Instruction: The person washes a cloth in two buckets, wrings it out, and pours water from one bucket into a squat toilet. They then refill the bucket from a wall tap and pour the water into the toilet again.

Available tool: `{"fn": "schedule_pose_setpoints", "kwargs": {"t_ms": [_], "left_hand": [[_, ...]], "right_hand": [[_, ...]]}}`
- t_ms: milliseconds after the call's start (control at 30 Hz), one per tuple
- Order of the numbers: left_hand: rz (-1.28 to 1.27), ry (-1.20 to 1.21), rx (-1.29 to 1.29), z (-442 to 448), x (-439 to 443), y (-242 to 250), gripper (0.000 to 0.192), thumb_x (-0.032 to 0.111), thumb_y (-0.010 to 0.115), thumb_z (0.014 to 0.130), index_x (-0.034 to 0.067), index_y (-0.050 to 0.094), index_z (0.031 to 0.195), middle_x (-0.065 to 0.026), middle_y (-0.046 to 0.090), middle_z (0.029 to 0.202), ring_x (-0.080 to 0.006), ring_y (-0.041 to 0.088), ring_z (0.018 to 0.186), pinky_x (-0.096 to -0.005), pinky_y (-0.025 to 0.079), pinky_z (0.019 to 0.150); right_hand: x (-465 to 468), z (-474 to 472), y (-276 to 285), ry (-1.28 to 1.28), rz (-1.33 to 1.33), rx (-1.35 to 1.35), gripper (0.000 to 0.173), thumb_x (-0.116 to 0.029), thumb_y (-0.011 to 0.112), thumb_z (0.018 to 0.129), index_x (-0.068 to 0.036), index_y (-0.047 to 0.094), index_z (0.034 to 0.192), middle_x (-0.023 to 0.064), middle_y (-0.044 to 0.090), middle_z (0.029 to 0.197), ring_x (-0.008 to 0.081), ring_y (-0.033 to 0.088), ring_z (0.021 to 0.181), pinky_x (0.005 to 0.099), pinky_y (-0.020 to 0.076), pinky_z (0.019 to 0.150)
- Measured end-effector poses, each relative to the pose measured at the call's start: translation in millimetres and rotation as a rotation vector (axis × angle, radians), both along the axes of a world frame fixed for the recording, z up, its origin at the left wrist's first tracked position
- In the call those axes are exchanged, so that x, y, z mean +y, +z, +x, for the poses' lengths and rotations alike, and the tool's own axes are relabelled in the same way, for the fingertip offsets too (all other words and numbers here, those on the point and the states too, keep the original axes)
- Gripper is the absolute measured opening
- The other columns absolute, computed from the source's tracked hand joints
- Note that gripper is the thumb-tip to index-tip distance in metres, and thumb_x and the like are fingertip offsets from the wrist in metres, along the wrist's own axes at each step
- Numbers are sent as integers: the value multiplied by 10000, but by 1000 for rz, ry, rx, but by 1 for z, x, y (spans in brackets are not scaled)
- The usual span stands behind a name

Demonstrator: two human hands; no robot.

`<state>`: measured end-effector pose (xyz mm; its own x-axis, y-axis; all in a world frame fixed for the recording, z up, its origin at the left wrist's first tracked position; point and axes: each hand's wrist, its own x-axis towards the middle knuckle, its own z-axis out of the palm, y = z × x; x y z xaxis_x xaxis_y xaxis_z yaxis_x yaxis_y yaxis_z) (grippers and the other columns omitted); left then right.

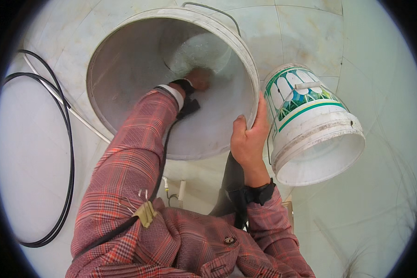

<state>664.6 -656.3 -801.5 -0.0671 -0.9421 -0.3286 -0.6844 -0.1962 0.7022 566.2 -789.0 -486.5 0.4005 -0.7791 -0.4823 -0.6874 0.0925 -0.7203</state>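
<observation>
A large whitish plastic bucket (172, 13) lies tilted before me, its mouth facing me. My left hand (199, 79) reaches deep inside it, blurred; its fingers cannot be made out, nor whether they hold anything. Close to that hand, the bucket's bottom (203, 52) looks wet, with small bright droplets or bubbles. My right hand (248, 140) grips the bucket's rim on the right side, thumb on the inner side and fingers outside. Black straps sit on both wrists, and a black cable (165, 153) runs along the left sleeve, held by a clip (146, 212).
A smaller white bucket (312, 120) with a green printed band and wire handle lies on its side at right. Black hose loops (70, 146) and a thin white pipe (87, 121) are at left. Tiles (311, 31) surround the buckets. A small fitting (166, 184) shows below.
</observation>
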Motion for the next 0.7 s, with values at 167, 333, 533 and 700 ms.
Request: {"fn": "schedule_pose_setpoints", "kwargs": {"t_ms": [167, 333, 533, 700], "left_hand": [[207, 426, 317, -3, -102, -16, 225, 90, 513, 768, -49, 627, 904, -286, 609, 955, -444, 580, 917, -464, 467, 821], [28, 438, 294, 10, -107, 19, 577, 71, 520, 780, -11, 390, 1336, -261, 454, 1291, -433, 431, 1191, -430, 360, 1028], [482, 83, -425, 64, -90, 47, 401, 193, 544, 813, 27, 575, 1177, -180, 580, 1179, -301, 563, 1095, -451, 469, 901], [753, 124, -241, 75, -12, -20, 287, 266, 554, 814, 62, 695, 960, -167, 662, 984, -288, 638, 936, -435, 493, 823]], "right_hand": [[3, -2, 2, -52, 102, 2, 614, 11, 462, 766, 22, 332, 1366, 261, 568, 1145, 376, 590, 1012, 400, 445, 883], [5, -2, 4, -58, 107, 6, 605, 10, 451, 776, 48, 312, 1363, 272, 570, 1124, 374, 592, 1002, 397, 448, 881], [5, -2, 2, -26, 51, -9, 595, 8, 448, 776, 54, 314, 1354, 273, 574, 1109, 364, 600, 985, 382, 459, 868], [6, 1, 3, -119, 115, -18, 588, 6, 450, 774, 46, 330, 1349, 263, 580, 1111, 354, 608, 973, 375, 464, 861]]}}
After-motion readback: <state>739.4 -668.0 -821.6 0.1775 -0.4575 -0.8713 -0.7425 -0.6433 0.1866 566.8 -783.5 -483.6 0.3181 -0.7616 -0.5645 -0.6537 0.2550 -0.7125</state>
